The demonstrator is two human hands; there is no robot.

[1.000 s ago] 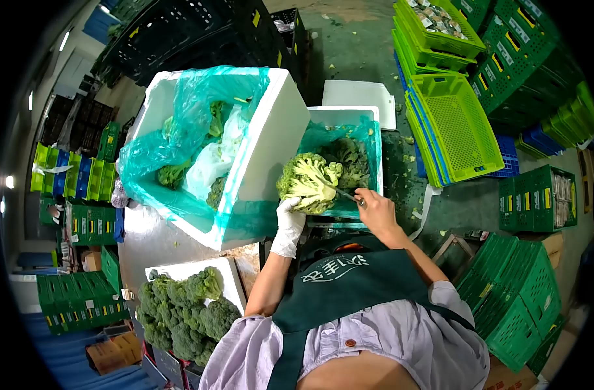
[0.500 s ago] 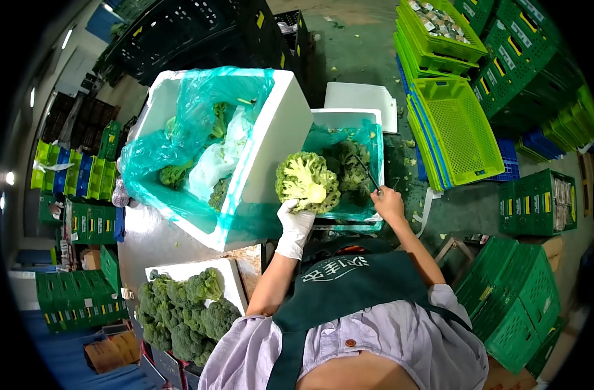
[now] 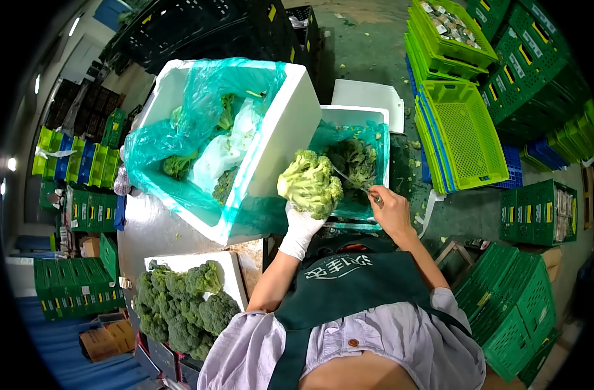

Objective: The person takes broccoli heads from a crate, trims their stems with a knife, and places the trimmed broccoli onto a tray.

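My left hand, in a white glove, is closed around a broccoli head from below. The pale green branching underside of the head shows. Beside it, my bare right hand grips a thin-bladed knife, whose blade points up and left toward the head; most of its handle is hidden by the fingers. Behind both hands sits a foam box lined with teal plastic, with leafy broccoli trimmings inside. To the left, a larger tilted foam box contains broccoli and crumpled clear plastic.
Several broccoli heads are piled on a white foam lid on the metal table at lower left. Lime-green crates stand at right, dark green crates at lower right. Black crates rise at the back.
The broccoli head in my left hand has turned, so its cut stem end faces me less. My right hand has lowered the knife's angle and brought the blade nearer the head.
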